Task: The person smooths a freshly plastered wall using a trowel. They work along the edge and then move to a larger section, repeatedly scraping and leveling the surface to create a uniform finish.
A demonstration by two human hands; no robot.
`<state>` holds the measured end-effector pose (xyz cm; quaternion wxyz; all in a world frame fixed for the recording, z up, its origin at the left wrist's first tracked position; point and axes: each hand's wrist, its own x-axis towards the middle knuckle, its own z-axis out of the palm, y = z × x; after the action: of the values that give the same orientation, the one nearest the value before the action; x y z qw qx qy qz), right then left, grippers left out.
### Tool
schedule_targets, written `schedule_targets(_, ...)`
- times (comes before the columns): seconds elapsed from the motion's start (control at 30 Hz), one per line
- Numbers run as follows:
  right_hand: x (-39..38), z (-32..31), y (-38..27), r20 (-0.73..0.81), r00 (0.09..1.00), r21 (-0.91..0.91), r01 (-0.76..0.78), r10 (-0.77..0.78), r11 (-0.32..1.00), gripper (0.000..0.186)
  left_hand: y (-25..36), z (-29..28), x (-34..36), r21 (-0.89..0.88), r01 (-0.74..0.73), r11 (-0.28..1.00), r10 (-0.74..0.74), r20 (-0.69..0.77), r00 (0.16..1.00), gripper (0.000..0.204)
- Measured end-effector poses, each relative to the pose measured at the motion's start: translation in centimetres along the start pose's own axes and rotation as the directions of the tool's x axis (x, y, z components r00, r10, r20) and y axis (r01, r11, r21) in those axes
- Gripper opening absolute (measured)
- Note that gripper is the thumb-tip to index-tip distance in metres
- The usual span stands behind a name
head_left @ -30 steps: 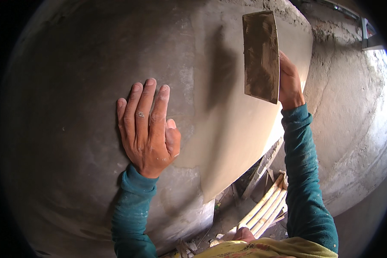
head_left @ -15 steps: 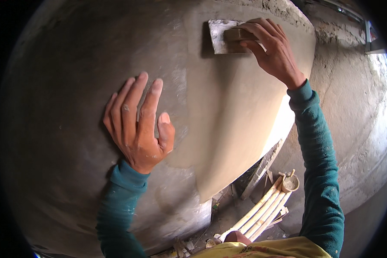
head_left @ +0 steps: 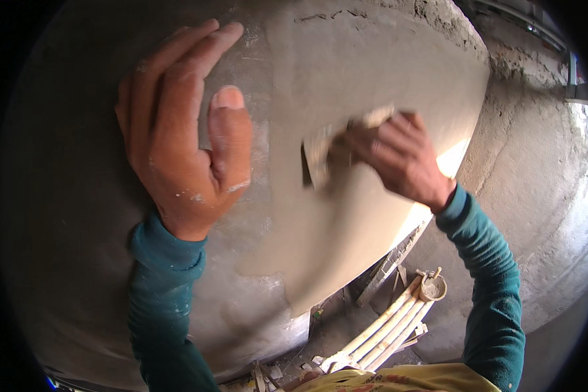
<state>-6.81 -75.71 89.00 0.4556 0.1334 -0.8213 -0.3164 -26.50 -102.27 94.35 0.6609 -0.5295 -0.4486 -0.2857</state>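
My right hand (head_left: 398, 153) is closed around the handle of a plastering trowel (head_left: 319, 157). The trowel's flat blade is blurred and lies against, or very close to, the wall (head_left: 294, 215), on a smooth, lighter stretch of plaster. To the left, my left hand (head_left: 179, 130) is raised before the darker grey part of the wall, fingers stretched and thumb apart, with nothing in it. Whether its palm touches the wall I cannot tell. Pale specks of plaster stick to its skin.
Below right, several bamboo poles (head_left: 385, 320) lie side by side, with a small bucket (head_left: 432, 287) of grey mix at their far end. A second rough wall (head_left: 529, 189) meets the plastered one at the right. Debris (head_left: 268, 375) lies at the wall's foot.
My right hand has brought the trowel down the wall from near its upper edge. My left hand has moved up and left and looks larger.
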Motion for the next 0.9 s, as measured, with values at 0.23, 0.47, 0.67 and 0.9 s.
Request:
schedule_targets(0.23, -0.4, -1.5, -0.5, -0.13, 0.892, 0.343, -0.37, 0.434, 0.863, 0.027, -0.6, -0.6, -0.8, -0.026, -0.052, 0.998, 0.053, 0.023, 0.998, 0.04)
schedule_targets(0.47, 3.6, -1.8, 5.6, -0.177, 0.722, 0.577, -0.474, 0.669, 0.665, 0.037, -0.4, -0.3, -0.7, -0.046, -0.057, 0.997, 0.056, -0.01, 0.998, 0.041)
schedule_targets(0.67, 4.4, -0.8, 5.5, -0.134, 0.64, 0.702, -0.478, 0.756, 0.528, 0.039, -0.2, -0.2, -0.8, -0.108, -0.065, 0.992, 0.064, -0.008, 0.998, 0.04)
schedule_targets(0.9, 9.4, -1.6, -0.2, -0.232, 0.791, 0.564, -0.365, 0.566, 0.741, 0.037, -1.7, 0.4, -2.2, -0.378, -0.036, 0.925, -0.047, -0.208, 0.977, 0.045)
